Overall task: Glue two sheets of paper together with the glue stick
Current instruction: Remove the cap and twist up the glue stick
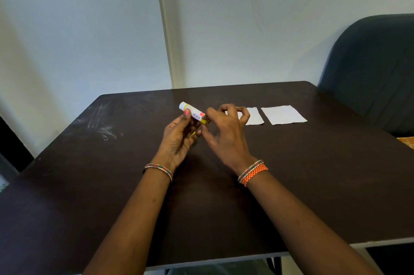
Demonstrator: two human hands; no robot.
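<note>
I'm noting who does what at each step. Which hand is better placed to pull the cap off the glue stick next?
Probably the right hand: its fingertips are already at the yellow end of the glue stick, while the left hand grips the barrel above the table and can only steady it.

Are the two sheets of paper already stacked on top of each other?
No, the left sheet and the right sheet lie side by side on the table with a gap between them.
</note>
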